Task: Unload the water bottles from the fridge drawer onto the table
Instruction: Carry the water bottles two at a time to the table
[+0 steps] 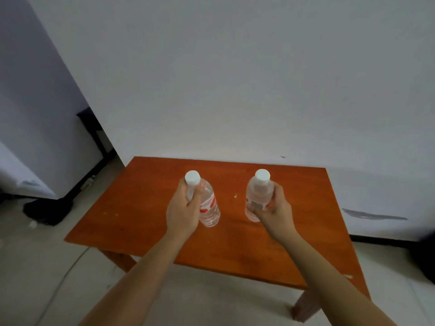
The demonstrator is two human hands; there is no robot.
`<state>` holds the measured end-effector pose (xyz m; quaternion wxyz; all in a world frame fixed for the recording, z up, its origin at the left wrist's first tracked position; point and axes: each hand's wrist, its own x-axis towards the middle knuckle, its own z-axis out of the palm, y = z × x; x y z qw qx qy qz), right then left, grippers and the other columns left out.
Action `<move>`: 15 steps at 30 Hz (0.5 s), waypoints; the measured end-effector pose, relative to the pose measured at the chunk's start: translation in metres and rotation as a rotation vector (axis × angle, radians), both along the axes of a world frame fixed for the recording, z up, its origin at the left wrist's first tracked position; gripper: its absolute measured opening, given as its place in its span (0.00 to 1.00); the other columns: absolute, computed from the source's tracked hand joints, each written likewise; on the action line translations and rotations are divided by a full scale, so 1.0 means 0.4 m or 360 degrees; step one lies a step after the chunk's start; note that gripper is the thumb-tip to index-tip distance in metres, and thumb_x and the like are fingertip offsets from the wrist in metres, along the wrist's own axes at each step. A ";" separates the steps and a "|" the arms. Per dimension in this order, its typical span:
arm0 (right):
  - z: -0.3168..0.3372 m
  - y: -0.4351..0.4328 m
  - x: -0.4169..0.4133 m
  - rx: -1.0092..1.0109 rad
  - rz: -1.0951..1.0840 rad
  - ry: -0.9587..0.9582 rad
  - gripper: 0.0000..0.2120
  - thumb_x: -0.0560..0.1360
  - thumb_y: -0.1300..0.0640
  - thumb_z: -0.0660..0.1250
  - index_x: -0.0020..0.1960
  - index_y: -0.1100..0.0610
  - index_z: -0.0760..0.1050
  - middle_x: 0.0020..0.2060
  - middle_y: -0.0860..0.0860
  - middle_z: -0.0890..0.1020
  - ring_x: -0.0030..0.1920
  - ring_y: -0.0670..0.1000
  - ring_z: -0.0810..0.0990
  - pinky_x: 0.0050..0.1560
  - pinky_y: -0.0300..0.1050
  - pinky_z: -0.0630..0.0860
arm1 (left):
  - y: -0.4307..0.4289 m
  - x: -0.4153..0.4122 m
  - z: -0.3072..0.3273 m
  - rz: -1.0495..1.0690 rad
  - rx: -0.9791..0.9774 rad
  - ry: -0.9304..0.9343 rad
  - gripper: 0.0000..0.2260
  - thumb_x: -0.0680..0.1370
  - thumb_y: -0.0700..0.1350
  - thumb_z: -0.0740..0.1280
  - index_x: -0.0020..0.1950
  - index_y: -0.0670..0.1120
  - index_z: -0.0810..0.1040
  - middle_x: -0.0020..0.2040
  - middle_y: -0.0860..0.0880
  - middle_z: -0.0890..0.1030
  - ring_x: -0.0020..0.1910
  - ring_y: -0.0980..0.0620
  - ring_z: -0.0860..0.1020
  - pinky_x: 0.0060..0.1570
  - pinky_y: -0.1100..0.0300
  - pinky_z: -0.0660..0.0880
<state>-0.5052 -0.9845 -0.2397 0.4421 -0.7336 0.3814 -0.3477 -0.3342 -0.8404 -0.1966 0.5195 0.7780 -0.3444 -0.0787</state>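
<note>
Two clear water bottles with white caps and red-and-white labels stand upright over the orange-brown wooden table [146, 222]. My left hand [184, 209] grips the left bottle [209, 205] around its upper body, just under the cap. My right hand [274, 211] grips the right bottle [257, 192] around its lower body. Both bottle bases are at or close to the tabletop; I cannot tell whether they touch it. The fridge drawer is not in view.
A white wall stands right behind the table. A white appliance [30, 147] stands at the left, with a dark cloth [47, 211] on the floor beside it. A thin cable [68, 271] runs across the pale floor near the table's left leg.
</note>
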 end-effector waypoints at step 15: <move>-0.173 -0.303 0.547 0.0279 -0.0098 0.0344 0.36 0.69 0.53 0.79 0.70 0.49 0.64 0.56 0.40 0.74 0.57 0.46 0.74 0.58 0.47 0.75 | -0.385 0.633 -0.243 -0.0196 0.0361 0.0248 0.15 0.80 0.59 0.61 0.64 0.54 0.72 0.52 0.59 0.79 0.55 0.54 0.79 0.55 0.51 0.77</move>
